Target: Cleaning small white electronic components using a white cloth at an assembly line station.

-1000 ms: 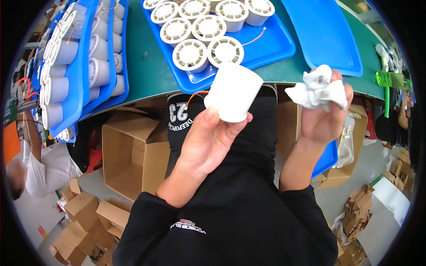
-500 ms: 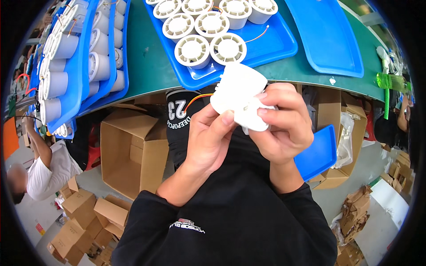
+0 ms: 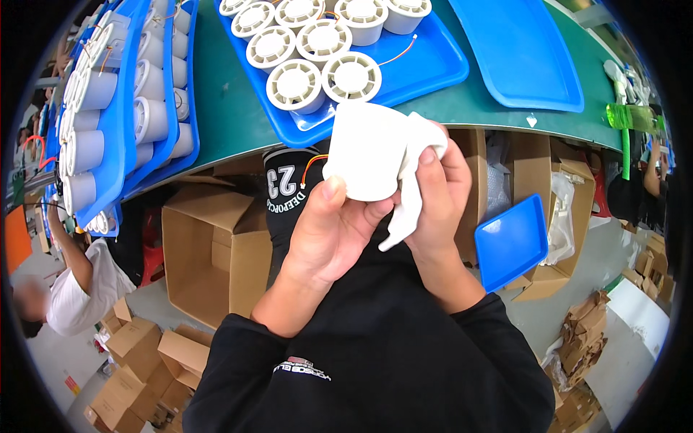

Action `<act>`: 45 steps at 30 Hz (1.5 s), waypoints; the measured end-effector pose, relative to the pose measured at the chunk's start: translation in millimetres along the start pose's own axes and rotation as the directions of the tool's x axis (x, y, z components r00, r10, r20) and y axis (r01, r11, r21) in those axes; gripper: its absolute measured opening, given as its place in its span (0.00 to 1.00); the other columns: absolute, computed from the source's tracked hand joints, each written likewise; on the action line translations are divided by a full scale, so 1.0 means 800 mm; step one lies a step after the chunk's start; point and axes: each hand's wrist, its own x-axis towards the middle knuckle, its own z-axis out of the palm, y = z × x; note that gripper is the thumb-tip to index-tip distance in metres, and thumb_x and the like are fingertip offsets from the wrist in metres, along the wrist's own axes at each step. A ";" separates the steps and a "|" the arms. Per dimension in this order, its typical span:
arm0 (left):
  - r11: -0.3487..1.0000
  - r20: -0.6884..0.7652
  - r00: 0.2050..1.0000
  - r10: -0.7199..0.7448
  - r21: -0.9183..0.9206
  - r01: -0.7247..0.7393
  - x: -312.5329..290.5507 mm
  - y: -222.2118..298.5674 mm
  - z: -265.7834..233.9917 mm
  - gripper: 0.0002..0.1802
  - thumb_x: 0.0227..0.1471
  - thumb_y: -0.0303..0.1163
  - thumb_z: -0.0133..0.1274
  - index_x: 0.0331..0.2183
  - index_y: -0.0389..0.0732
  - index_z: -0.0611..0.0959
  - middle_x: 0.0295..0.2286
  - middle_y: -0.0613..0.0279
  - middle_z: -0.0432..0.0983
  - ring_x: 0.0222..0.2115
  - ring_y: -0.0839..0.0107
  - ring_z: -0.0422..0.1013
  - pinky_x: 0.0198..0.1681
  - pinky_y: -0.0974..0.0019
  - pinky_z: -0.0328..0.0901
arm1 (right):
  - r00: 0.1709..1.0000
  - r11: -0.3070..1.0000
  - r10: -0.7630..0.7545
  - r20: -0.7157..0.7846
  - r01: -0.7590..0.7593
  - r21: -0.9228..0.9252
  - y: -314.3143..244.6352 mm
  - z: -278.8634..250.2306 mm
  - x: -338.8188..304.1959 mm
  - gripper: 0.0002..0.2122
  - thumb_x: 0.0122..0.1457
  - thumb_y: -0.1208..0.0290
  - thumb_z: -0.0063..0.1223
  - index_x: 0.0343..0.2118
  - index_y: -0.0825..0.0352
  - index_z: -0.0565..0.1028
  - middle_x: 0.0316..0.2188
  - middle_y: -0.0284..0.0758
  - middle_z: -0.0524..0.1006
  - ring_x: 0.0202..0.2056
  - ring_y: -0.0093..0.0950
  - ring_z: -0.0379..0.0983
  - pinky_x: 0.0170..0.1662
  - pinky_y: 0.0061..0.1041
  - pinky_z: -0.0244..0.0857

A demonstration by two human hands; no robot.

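A white round plastic housing point(image 3: 364, 151) is held up before my chest, just off the table's near edge. My left hand point(image 3: 328, 227) grips it from below and the left, thumb on its side wall. Red and yellow wires stick out on its left. In my right hand point(image 3: 440, 187) is a white cloth point(image 3: 413, 177), pinched and pressed against the housing's right side, with one corner hanging down. Beyond the housing, a blue tray point(image 3: 433, 76) on the table carries several similar white units with slotted round tops point(image 3: 351, 76).
Stacked blue trays of white units point(image 3: 150, 119) stand at the left of the green table point(image 3: 224, 94). Another blue tray point(image 3: 523, 54) lies at the right. Below are an open cardboard box point(image 3: 209, 260) and a smaller blue tray point(image 3: 511, 242). A person point(image 3: 86, 289) is at far left.
The housing has turned so its smooth side wall shows, and it has shifted slightly left. My right hand and the cloth have moved to its right side, and the cloth now hangs down.
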 end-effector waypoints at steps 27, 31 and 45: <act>0.941 0.192 0.981 -0.024 -0.327 0.087 0.021 0.016 0.026 0.46 0.50 0.61 0.51 0.51 0.25 0.68 0.42 0.46 0.71 0.41 0.63 0.70 0.45 0.70 0.72 | 0.951 0.562 0.204 0.233 -0.308 0.768 -0.047 -0.086 0.063 0.06 0.59 0.69 0.46 0.33 0.67 0.69 0.32 0.34 0.63 0.33 0.26 0.59 0.37 0.25 0.55; 0.925 0.220 0.974 -0.057 -0.356 0.134 0.026 0.025 0.045 0.35 0.58 0.55 0.44 0.48 0.29 0.70 0.40 0.48 0.72 0.38 0.65 0.74 0.44 0.71 0.72 | 0.961 0.610 0.159 0.228 -0.277 0.743 -0.045 -0.091 0.059 0.08 0.59 0.67 0.47 0.35 0.68 0.69 0.33 0.35 0.64 0.33 0.27 0.60 0.37 0.25 0.55; -0.356 0.737 0.381 0.558 0.627 -0.693 0.043 0.035 0.080 0.26 0.30 0.20 0.68 0.38 0.31 0.80 0.36 0.56 0.72 0.36 0.63 0.73 0.37 0.66 0.70 | 1.000 0.962 -0.003 -0.023 0.009 0.274 -0.052 -0.105 0.038 0.18 0.60 0.66 0.52 0.47 0.75 0.70 0.38 0.44 0.76 0.37 0.33 0.74 0.43 0.30 0.69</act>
